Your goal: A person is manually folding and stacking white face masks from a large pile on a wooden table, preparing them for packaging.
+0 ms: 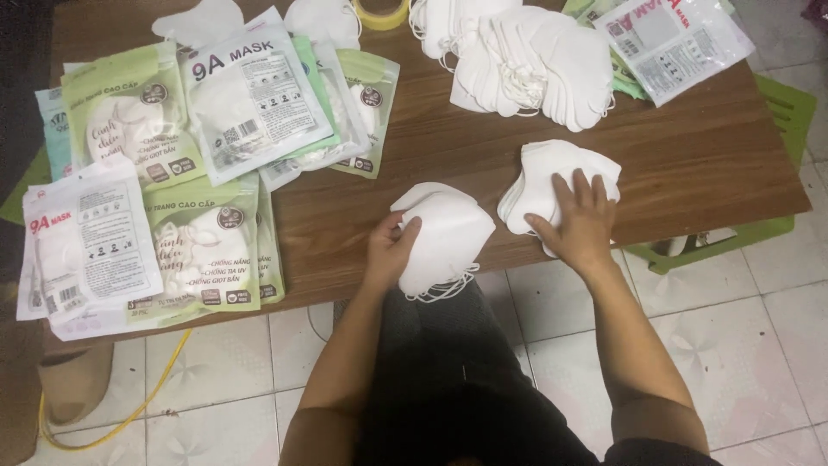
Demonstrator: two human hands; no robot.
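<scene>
View from above a low wooden table [707,164], at whose near edge a seated person sorts white folded face masks. The left hand [390,250] closes around a small stack of masks [444,233], thumb and fingers curled over its left margin, so that the stack overhangs the table edge and its thin elastic ear loops [448,292] dangle below. The right hand [580,226] lies flat, fingers spread, pressing on a second stack of masks [552,177] that rests on the table just beside the first; it presses and does not grip. Farther back sits a large fanned heap of loose masks [535,65], well apart from both hands. To the left lie overlapping printed pouches [207,242] in green and white, some already containing masks, and another white pouch [673,39] lies at the far right corner. A roll of tape [382,12] stands at the far edge. The floor is pale tile [759,345], crossed at lower left by a yellow cable [129,414]. By appearance the masks are very light, soft and compressible, with smooth non-woven faces that probably slide on one another, so a stack is likely to fan out unless pinched. The firmest hold appears to be across the folded spine or the full thickness of the stack; the loops would stretch and tangle.
</scene>
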